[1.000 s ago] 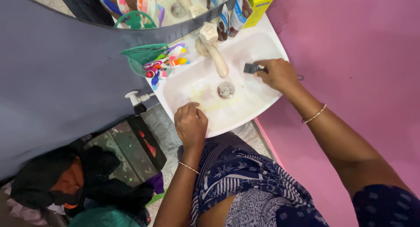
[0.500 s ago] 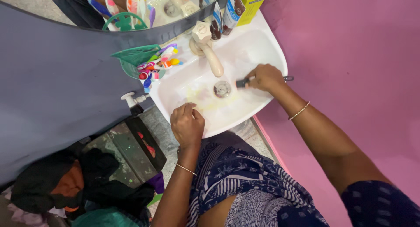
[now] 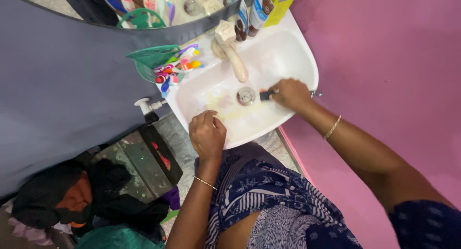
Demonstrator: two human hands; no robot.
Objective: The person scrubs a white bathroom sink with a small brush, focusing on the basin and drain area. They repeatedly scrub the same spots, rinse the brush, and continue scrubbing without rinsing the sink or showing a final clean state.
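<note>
- The right hand [image 3: 289,94] is clenched around a small dark scrubber [image 3: 265,95] whose dark end sticks out of the fist toward the drain [image 3: 246,96].
- The scrubber sits inside the white sink [image 3: 288,52], low in the bowl, with its tip just beside the drain on the side away from the toothbrush basket [image 3: 154,58].
- Its long axis runs roughly level across the bowl, from the fist toward the drain; the handle end is hidden in the grip.
- The left hand [image 3: 207,133] rests closed on the near rim of the sink, nearer the body than the drain; whether it holds anything I cannot tell. The right hand is plainly the nearer of the two to the drain.
- A yellowish smear [image 3: 225,109] lies on the bowl between the drain and the left hand, on the far side of the drain from the scrubber.
- The cream tap [image 3: 234,52] points down toward the drain from the back of the sink; tubes and a yellow box [image 3: 281,1] stand behind it.
- Against the earlier frames: one second ago the right hand held the scrubber higher on the bowl's wall, well apart from the drain; now it has slid down beside it. The left hand has hardly shifted.
</note>
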